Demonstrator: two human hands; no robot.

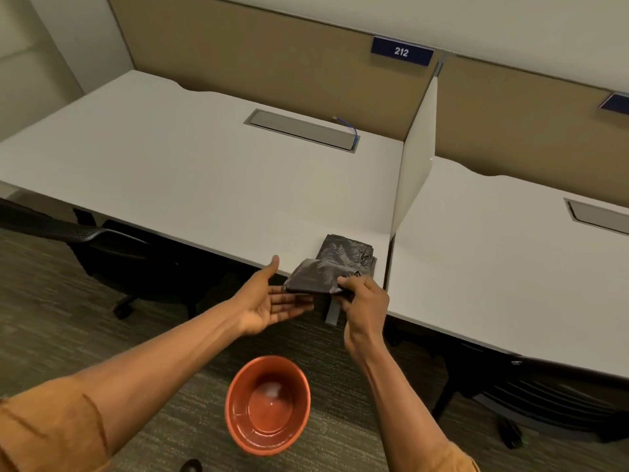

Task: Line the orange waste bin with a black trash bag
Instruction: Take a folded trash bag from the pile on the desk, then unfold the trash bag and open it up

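An orange waste bin (268, 405) stands upright on the carpet below my arms, with nothing inside it. A folded black trash bag (315, 276) is pinched in my right hand (365, 301) at the front edge of the white desk (190, 172). A second folded black bag (347, 251) lies on the desk just behind it. My left hand (272, 301) is open, palm up, with its fingertips under the left end of the held bag.
A white divider panel (413, 172) splits this desk from a second desk (503, 267) on the right. A black office chair (102, 247) sits under the desk at left. Another chair base (531, 396) shows at lower right. A grey cable tray (301, 129) is set into the desktop.
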